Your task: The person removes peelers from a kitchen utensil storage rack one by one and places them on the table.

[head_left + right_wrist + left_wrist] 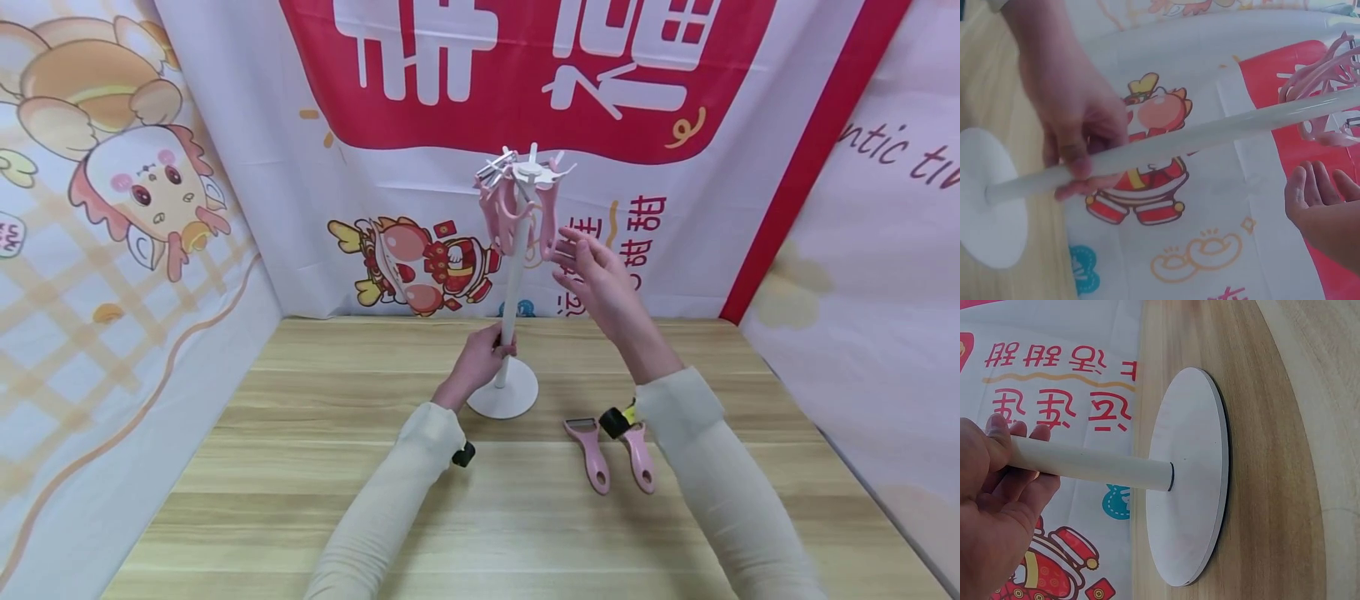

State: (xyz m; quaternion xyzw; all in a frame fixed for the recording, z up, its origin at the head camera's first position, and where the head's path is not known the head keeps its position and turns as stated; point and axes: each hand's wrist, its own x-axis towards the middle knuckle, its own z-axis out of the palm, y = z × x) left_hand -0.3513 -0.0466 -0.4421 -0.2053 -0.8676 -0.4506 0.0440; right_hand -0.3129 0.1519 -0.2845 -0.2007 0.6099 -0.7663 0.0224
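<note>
A white stand with a slim pole [513, 292], a round base [517, 402] and a ring of hooks [532, 172] at its top stands on the table. My left hand [480, 360] grips the pole low down, thumb and fingers wrapped around it, as the left wrist view also shows. Several pink peelers [549, 218] hang from the hooks. Just right of them my right hand [600, 279] is raised, fingers extended and nothing held; its fingertips are close by the nearest hanging handle. In the right wrist view, the hanging peelers [1316, 81] are partly cut off.
Two more pink peelers lie on the wooden table [315, 467] right of the base: one peeler [594, 460] in full view, the other peeler [641, 460] with its head behind the right wrist camera [615, 422]. Printed cloth [247, 167] encloses the table's back and sides.
</note>
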